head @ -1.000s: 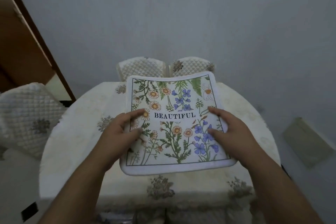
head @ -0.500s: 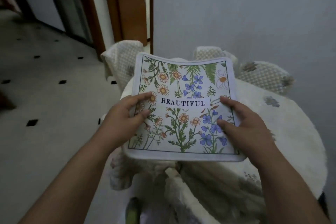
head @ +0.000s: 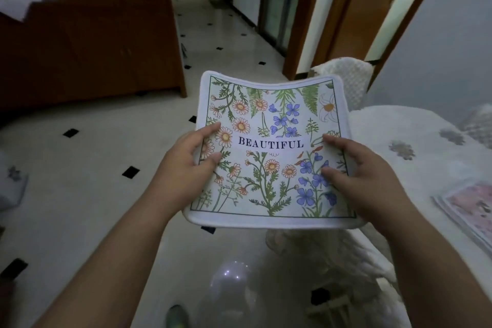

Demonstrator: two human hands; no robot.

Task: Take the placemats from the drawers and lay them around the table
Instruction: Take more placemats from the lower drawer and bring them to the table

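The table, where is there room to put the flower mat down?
The table has bare cloth between the flower mat in both hands and the pink mat at the right edge. Farther right it is crowded by that pink mat.

The placemat (head: 271, 152) is seen to be soft, matt cloth — printed with flowers, edged in white. The table (head: 415, 141) is covered in quilted, textured fabric. The floor (head: 87, 194) is glossy tile — the cabinet (head: 87, 42), polished wood.
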